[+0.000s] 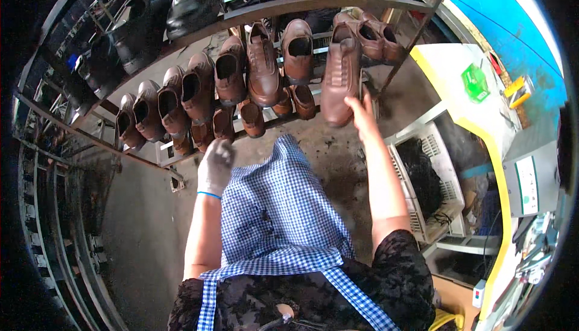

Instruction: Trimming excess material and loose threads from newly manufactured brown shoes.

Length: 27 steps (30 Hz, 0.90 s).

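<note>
as the bare right hand (364,117) grips a brown leather shoe (341,82) near its toe, the gloved left hand (216,167) sits curled near the metal rack (325,5), contents impossible to tell

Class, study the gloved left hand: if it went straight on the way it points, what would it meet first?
Probably the lower-row brown shoe just above the left hand in the picture, though the depth between them is unclear.

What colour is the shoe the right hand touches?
The shoe is brown, best seen in the head view.
</note>
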Each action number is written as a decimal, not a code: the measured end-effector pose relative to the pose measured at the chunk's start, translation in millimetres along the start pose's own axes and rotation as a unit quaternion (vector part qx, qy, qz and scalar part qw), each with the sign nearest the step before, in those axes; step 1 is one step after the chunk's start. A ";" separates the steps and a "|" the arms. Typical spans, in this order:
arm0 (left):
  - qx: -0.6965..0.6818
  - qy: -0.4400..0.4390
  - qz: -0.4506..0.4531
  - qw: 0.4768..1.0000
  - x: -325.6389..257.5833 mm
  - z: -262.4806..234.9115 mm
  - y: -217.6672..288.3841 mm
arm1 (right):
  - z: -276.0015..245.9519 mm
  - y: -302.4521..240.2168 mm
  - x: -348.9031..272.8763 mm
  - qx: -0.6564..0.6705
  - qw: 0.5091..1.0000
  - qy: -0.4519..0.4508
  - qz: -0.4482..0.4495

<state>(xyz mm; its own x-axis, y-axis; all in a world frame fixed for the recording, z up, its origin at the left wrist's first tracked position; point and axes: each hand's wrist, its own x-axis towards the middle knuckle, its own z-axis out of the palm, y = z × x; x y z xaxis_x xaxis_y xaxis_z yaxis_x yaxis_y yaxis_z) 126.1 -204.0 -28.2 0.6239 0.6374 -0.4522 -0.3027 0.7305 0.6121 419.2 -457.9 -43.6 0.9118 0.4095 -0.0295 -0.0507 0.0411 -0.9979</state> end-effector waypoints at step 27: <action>-0.035 0.071 0.280 0.957 60.5 -50.0 85.0 | -48.2 126.5 193.1 0.245 0.964 0.031 0.101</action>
<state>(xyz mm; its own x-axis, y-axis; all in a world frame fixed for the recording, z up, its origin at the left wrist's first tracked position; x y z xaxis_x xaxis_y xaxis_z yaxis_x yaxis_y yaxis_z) 102.2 -91.1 -36.0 0.2473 0.9571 -0.1513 -0.6116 0.2753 0.7418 608.5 -417.5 -178.3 0.8849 0.3999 -0.2386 -0.4020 0.3973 -0.8249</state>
